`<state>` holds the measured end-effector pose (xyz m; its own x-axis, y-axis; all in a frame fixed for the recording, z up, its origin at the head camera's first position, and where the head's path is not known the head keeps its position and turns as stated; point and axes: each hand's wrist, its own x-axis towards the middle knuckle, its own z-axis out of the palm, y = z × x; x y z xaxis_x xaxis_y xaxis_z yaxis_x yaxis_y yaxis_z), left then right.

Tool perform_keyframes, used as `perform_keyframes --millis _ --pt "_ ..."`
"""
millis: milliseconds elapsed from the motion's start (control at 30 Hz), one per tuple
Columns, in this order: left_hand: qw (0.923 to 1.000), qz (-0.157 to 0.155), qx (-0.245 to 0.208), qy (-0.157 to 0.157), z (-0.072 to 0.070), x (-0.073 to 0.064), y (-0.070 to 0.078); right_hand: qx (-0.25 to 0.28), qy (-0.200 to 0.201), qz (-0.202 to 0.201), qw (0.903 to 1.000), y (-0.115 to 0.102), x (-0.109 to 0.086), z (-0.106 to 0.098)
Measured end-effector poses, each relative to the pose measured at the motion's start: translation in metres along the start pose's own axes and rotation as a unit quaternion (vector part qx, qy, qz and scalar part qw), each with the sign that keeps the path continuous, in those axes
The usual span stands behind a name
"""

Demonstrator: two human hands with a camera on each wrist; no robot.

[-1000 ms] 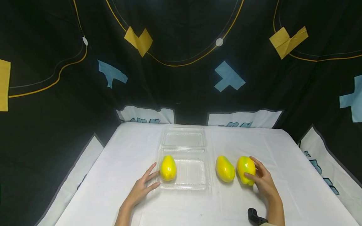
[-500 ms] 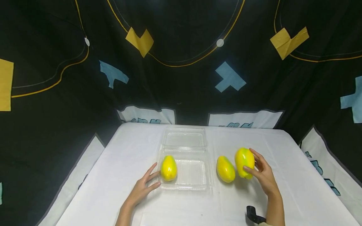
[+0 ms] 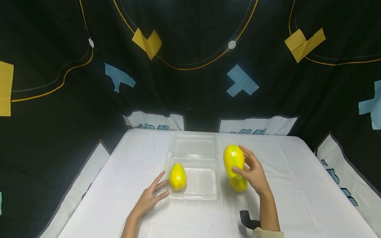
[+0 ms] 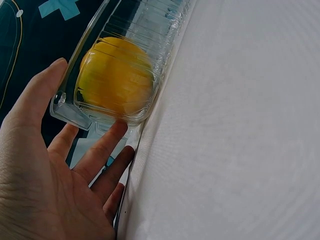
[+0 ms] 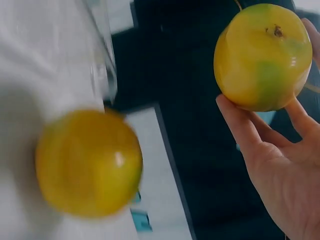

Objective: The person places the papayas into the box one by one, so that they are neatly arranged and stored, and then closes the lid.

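Observation:
My right hand (image 3: 256,173) grips a papaya-shaped yellow-green fruit (image 3: 232,158) from its right side, raised off the table. In the right wrist view a brown stem scar shows on this held fruit (image 5: 265,62). Below it on the cloth lies a second such fruit (image 3: 240,185), partly covered by the held one in the head view. A third fruit (image 3: 177,177) sits in the left part of a clear plastic clamshell container (image 3: 203,181). Beside that container's left wall, my left hand (image 3: 148,197) has its fingers spread, with fingertips right at the plastic (image 4: 135,119).
The container's hinged lid (image 3: 194,147) lies folded back, away from me. A white cloth (image 3: 297,185) covers the table. Behind it hangs a dark curtain (image 3: 190,96) with yellow and blue patches. A black wrist mount (image 3: 249,220) sticks out from my right forearm.
My right hand has lifted its fruit off the cloth and carried it left, over the second fruit, toward the container. The left hand stays in place.

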<state>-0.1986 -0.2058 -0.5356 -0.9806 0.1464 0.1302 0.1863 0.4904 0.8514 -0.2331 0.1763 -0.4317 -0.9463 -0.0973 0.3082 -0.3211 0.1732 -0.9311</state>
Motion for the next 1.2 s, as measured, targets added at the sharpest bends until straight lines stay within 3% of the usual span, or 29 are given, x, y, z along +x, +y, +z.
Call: perform_keyframes --millis 367,600,667,767,900,967,1133,1200 --pt "0.9999 -0.012 0.002 -0.001 0.001 -0.001 -0.003 0.017 -0.034 0.022 0.999 -0.017 0.003 0.068" --pt "0.9999 -0.011 0.009 -0.002 0.002 0.0 -0.003 0.006 -0.042 0.042 0.9982 0.022 0.005 0.097" --pt "0.9999 -0.013 0.005 -0.002 0.001 0.0 -0.003 -0.002 -0.049 0.044 0.9978 0.029 0.006 0.104" --pt "0.9999 -0.01 -0.001 -0.001 0.001 -0.002 -0.002 -0.015 -0.066 0.057 0.9961 0.023 0.005 0.111" --pt "0.9999 -0.009 -0.006 -0.005 -0.004 -0.007 0.02 -0.047 -0.084 0.066 0.9932 0.028 0.006 0.118" --pt "1.0 -0.007 -0.005 -0.003 -0.003 -0.007 0.022 -0.062 -0.086 0.069 0.992 0.036 0.007 0.121" --pt "1.0 0.0 0.003 0.002 0.001 -0.001 0.002 -0.088 -0.092 0.078 0.9887 0.044 0.011 0.128" --pt "1.0 0.004 0.001 0.001 0.0 -0.001 0.0 -0.093 -0.096 0.078 0.988 0.045 0.013 0.13"
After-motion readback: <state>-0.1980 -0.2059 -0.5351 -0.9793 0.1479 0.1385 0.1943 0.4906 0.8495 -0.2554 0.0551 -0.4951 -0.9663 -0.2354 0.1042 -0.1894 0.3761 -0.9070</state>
